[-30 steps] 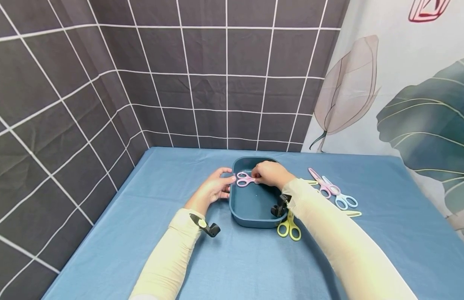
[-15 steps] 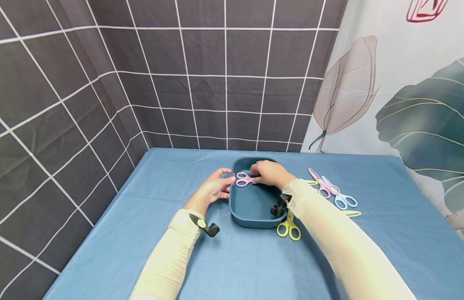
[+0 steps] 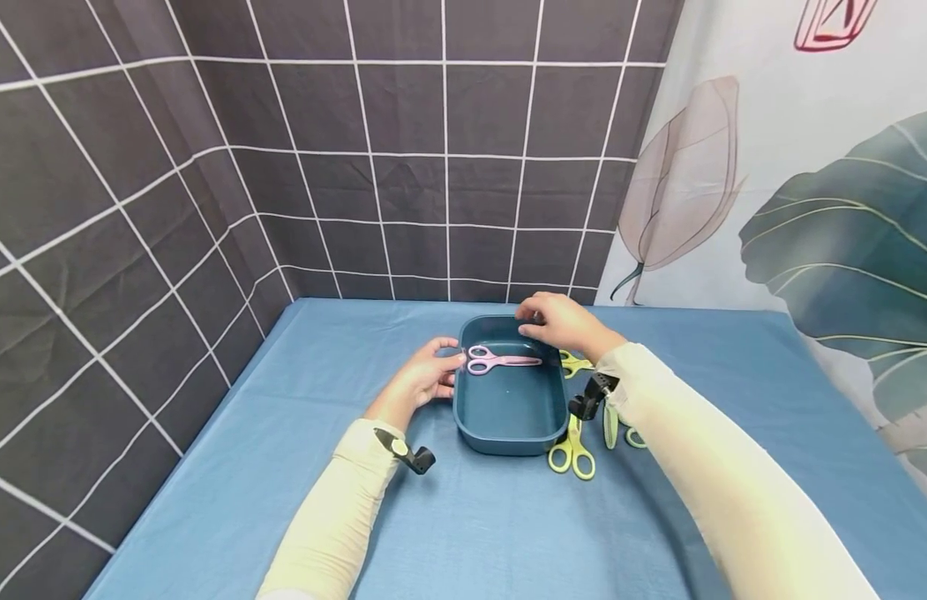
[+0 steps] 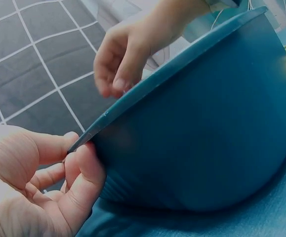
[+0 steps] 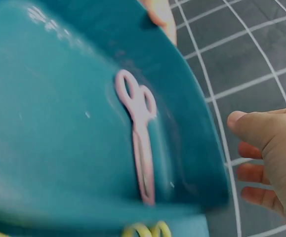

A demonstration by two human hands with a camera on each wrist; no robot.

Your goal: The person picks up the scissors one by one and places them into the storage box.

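Observation:
A deep blue rectangular plastic bin stands on the cloth. My left hand pinches its left rim between thumb and fingers, plain in the left wrist view. Inside, pink scissors lie flat, handles to the left and blades to the right. My right hand hovers over the bin's far right corner, fingers loosely bent with nothing between them. The right wrist view also has this hand apart from the bin, with the pink scissors lying in it.
Yellow-green scissors lie by the bin's near right corner. More yellow scissors handles show beside its right wall. My right forearm covers much of the other scissors on the right. Grey gridded cloth hangs behind the table.
My right hand has let go of the pink scissors, leaving them in the bin, and has risen toward the far right. My left hand keeps its grip on the rim.

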